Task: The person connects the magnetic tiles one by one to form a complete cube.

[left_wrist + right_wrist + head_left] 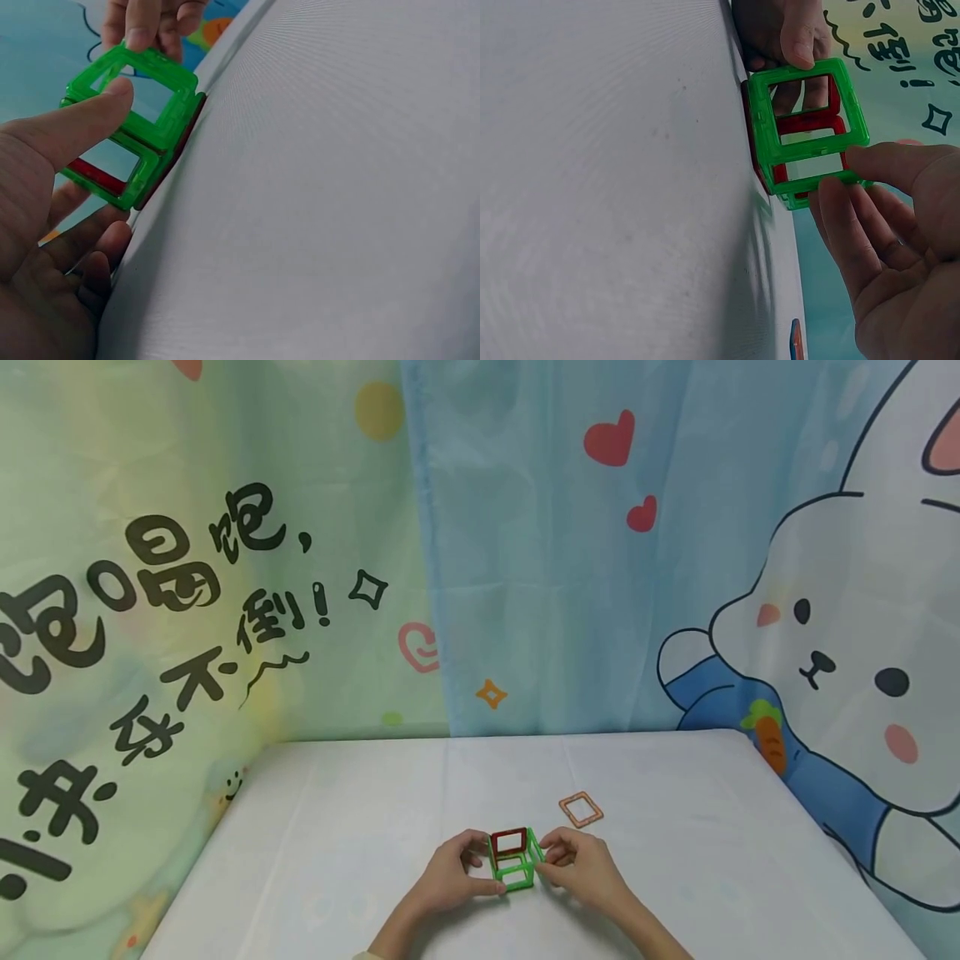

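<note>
A small cube-like frame of green and red square magnetic tiles (517, 886) stands on the white table between the two hands. My left hand (457, 872) holds it from the left; in the left wrist view its thumb lies across a green tile (180, 79), with fingers on the far side. My right hand (581, 867) pinches the green edge on the right between thumb and fingertips, plainly seen in the right wrist view beside the green front tile (810, 152). Red tiles show at the back and underside. Fingers partly hide the side tiles.
One loose orange square tile (567, 814) lies flat on the table just beyond the right hand. The white tabletop (337, 810) ends at a printed curtain (525, 610) behind, with lettering, hearts and a cartoon rabbit.
</note>
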Available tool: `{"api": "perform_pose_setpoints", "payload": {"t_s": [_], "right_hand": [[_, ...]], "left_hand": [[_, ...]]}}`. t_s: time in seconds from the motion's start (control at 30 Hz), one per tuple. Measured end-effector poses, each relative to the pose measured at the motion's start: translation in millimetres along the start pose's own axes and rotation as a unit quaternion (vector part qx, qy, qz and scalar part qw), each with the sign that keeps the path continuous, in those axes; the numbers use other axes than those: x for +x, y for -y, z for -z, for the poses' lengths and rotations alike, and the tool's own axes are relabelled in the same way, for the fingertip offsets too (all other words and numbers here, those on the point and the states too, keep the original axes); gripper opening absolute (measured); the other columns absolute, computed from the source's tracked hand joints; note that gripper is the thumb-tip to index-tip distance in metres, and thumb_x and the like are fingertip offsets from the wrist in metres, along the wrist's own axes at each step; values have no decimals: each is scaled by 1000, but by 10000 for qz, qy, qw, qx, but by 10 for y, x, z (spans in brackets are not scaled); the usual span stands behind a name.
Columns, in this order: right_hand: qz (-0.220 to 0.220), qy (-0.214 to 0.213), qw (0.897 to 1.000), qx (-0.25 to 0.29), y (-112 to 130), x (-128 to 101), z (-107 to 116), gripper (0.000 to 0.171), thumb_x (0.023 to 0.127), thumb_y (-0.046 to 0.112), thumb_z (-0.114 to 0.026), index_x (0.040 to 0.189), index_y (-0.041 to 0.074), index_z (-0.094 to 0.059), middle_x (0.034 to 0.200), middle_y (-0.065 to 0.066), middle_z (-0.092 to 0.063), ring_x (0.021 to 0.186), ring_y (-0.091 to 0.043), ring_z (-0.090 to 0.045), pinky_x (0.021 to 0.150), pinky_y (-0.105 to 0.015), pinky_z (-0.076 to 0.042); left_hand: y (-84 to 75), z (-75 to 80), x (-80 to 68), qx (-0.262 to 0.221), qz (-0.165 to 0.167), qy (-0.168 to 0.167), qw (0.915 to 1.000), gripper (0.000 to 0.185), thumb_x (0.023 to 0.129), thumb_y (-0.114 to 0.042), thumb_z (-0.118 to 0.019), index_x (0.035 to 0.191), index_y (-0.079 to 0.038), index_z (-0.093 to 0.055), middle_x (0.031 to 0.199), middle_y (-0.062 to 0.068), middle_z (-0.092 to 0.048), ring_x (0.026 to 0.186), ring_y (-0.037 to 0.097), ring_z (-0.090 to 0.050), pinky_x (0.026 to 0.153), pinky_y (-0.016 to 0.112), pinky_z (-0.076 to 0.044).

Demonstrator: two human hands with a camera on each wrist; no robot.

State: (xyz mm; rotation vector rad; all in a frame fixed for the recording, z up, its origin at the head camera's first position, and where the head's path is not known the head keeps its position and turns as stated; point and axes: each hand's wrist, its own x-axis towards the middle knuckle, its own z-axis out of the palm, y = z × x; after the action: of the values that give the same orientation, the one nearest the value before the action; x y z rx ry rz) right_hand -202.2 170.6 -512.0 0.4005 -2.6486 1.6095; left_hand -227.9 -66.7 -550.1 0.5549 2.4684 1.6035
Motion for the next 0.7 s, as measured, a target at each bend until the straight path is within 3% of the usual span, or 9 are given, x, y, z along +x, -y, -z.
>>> {"api": "perform_pose_setpoints", "payload": {"t_s": [0.7], "right_hand": [[116,245,9996,-18,-10,11,-21,23,78,3,-78,97,-1,-65,78,-1,-65,66,-14,-63,58,-26,-51]], "left_hand": [[-5,6,3,58,-9,49,10000,55,70,-21,-88,117,-13,-62,104,-8,-63,87,10,-56,78,27,-45]]}}
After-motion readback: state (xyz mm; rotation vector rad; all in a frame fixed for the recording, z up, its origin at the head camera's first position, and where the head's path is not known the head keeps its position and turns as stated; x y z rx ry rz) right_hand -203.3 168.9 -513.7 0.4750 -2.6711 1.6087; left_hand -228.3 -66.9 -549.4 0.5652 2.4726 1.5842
